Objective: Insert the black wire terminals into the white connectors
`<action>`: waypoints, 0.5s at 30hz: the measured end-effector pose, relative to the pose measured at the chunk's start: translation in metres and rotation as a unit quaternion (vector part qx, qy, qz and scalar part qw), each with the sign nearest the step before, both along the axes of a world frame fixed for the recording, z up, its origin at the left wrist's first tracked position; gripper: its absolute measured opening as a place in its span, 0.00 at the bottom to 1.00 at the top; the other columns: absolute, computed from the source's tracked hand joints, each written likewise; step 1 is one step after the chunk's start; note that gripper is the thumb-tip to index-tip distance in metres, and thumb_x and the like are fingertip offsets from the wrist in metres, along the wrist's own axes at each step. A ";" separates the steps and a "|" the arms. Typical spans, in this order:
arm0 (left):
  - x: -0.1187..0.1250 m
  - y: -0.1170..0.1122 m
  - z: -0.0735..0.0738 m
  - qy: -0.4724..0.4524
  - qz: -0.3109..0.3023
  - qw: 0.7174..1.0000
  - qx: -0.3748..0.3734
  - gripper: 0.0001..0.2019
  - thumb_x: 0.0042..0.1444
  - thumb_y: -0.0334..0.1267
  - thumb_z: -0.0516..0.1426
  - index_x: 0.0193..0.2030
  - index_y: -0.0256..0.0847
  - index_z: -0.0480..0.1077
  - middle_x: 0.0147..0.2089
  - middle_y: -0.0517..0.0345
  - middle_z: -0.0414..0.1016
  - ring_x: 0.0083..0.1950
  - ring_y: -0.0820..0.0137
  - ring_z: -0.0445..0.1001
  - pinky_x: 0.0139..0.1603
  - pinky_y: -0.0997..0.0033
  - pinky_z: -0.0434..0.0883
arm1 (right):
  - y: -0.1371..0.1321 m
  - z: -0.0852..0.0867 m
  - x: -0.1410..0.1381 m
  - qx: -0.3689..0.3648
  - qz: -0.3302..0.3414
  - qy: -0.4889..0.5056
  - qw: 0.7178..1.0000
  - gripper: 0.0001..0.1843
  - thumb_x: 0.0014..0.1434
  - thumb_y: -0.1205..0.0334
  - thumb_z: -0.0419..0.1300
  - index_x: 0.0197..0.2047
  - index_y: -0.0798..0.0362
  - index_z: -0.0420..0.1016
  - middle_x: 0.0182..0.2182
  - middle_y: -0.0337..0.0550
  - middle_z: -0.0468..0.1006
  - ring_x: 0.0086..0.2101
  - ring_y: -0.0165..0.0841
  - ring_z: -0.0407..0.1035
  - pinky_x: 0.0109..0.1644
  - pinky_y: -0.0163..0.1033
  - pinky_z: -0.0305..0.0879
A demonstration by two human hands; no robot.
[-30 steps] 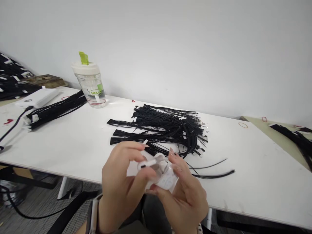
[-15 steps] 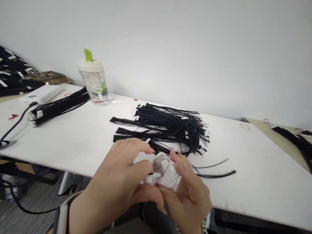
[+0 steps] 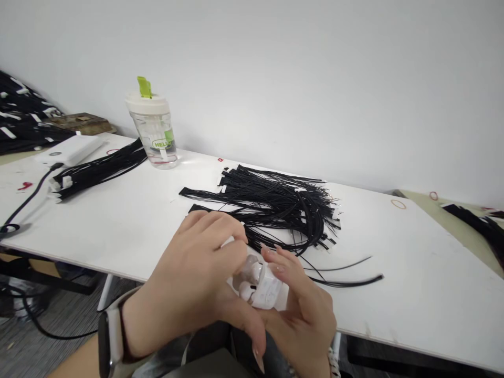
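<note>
Both hands hold a small white earbud case (image 3: 268,289) low over the table's front edge. It stands open, with white earbuds (image 3: 246,290) showing at its left end and a printed film over its side. My left hand (image 3: 192,275), with a smartwatch (image 3: 109,336) on the wrist, curves over the case from the left. My right hand (image 3: 305,312) pinches it from the right and below. Just beyond my fingers lies a large heap of black cables with white tabs (image 3: 275,205).
The white table (image 3: 417,247) also carries loose black wires (image 3: 346,278), a black cable bundle (image 3: 98,173), a white power bank (image 3: 69,150) with a black cord, and a clear lidded bottle (image 3: 153,128). More black bundles lie on surfaces at both far sides.
My hands have drawn closer together and closed around the case. The white sheet and the earbud stem seen earlier are now mostly hidden, and my left wrist has swung further into view.
</note>
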State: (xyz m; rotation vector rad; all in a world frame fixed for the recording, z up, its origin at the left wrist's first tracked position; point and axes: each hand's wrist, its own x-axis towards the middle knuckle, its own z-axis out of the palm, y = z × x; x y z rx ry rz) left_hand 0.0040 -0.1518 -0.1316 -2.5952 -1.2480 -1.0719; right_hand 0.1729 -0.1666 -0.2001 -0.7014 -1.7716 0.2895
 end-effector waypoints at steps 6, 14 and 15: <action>0.002 -0.015 -0.017 -0.120 -0.004 0.983 -0.139 0.34 0.27 0.64 0.60 0.38 0.44 0.61 0.37 0.57 0.72 0.34 0.66 0.71 0.31 0.67 0.70 | -0.002 -0.007 -0.003 -0.060 -0.051 0.071 0.994 0.31 0.44 0.69 0.66 0.52 0.49 0.62 0.48 0.47 0.71 0.48 0.42 0.66 0.54 0.55 0.61; 0.014 -0.035 -0.027 -0.214 0.076 0.962 -0.150 0.23 0.49 0.39 0.56 0.53 0.45 0.58 0.51 0.52 0.69 0.50 0.66 0.71 0.46 0.69 0.73 | -0.001 0.002 -0.016 0.025 -0.133 0.004 0.991 0.29 0.48 0.69 0.62 0.53 0.53 0.59 0.47 0.49 0.70 0.49 0.38 0.65 0.53 0.49 0.63; 0.014 -0.032 -0.025 -0.219 0.084 0.950 -0.206 0.21 0.51 0.39 0.55 0.52 0.45 0.58 0.50 0.53 0.70 0.47 0.67 0.72 0.42 0.71 0.74 | 0.000 0.003 -0.019 0.042 -0.131 -0.003 0.991 0.28 0.49 0.69 0.61 0.53 0.55 0.59 0.47 0.50 0.70 0.49 0.38 0.64 0.52 0.49 0.63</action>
